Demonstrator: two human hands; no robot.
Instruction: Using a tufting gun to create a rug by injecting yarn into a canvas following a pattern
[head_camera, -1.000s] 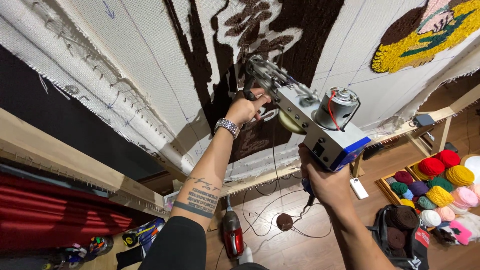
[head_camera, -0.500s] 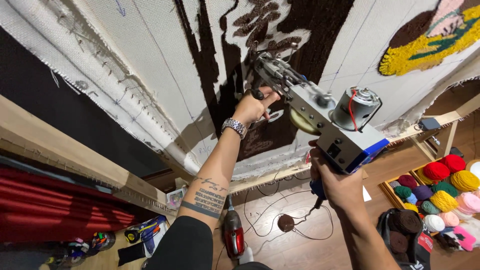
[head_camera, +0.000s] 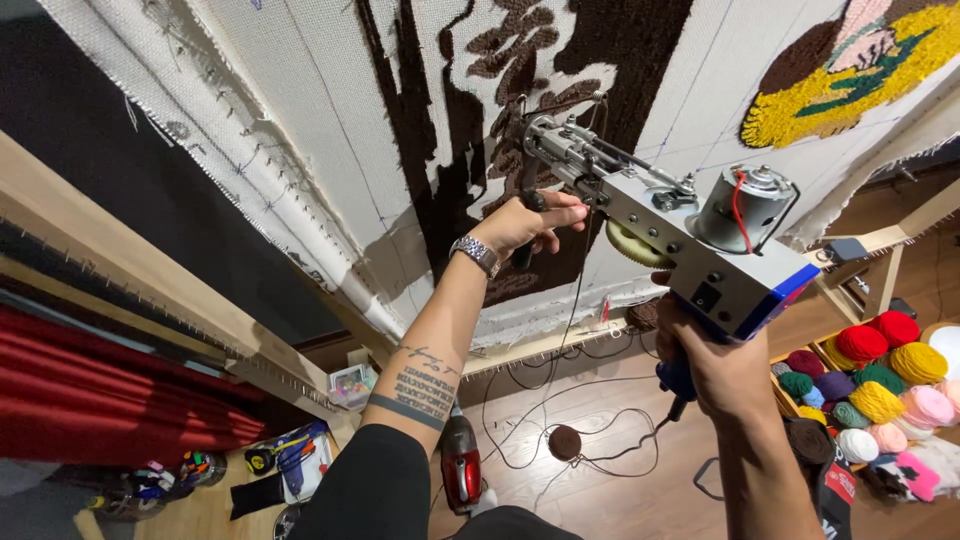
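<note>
**Inspector:** Start at the grips.

**Assistant:** The right hand (head_camera: 718, 372) is wrapped tight around the blue rear handle of the tufting gun (head_camera: 668, 225), fingers closed on it; the handle itself is almost wholly covered by the palm. The left hand (head_camera: 527, 222) is closed around the black front handle just under the gun's nose. A metal watch (head_camera: 478, 253) sits on that wrist.

**Inspector:** Where does the tool stand?

**Assistant:** Held up between both hands, tilted, its needle end against the backing cloth (head_camera: 330, 120) at the dark brown tufted patch (head_camera: 520, 70). The needle tip is hard to make out against the brown pile; it appears to be touching the cloth, but I cannot confirm it.

**Inspector:** Anything else hidden or cut off?

**Assistant:** A yellow gear shows only in part under the gun's body. The silver motor (head_camera: 745, 205) sits on top in plain view. The yellow and green tufted figure (head_camera: 850, 85) runs off the upper right edge. The power cable drops from the handle and coils on the wooden floor (head_camera: 600, 500) (a brown yarn ball (head_camera: 565, 441) lies among the loops).

**Inspector:** Edges and room?

**Assistant:** The cloth is pinned along the wooden frame (head_camera: 130, 270), whose lower rail passes just below the left forearm. To the right, a box of coloured yarn balls (head_camera: 880, 385) stands near the right elbow. A red hand tool (head_camera: 461, 470) lies on the floor below.
</note>
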